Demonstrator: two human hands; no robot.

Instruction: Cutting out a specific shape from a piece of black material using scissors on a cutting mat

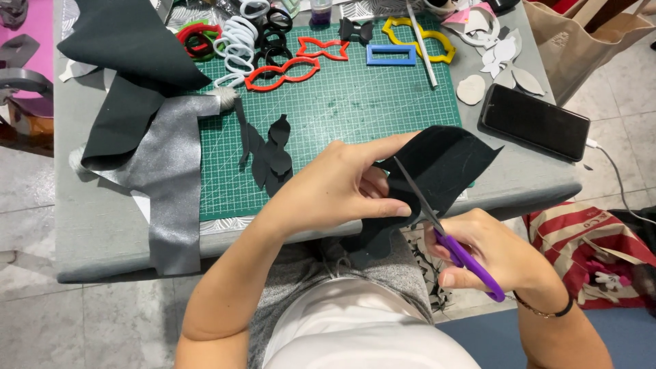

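Cutting: right hand (502, 253) grips scissors (437, 229), blades open in felt (444, 164)
Left hand (348, 184): fingers pinch felt
Risk: thumb beside blades, likely nick

Your left hand (348, 188) holds a piece of felt (437, 164) over the near table edge, just in front of the cutting mat (355, 102). Your right hand (492, 253), to its right and nearer you, works scissors (437, 225) into the felt. Cut shapes (270, 154) lie on the mat; templates (301, 61) sit behind; a phone (534, 121) lies right.
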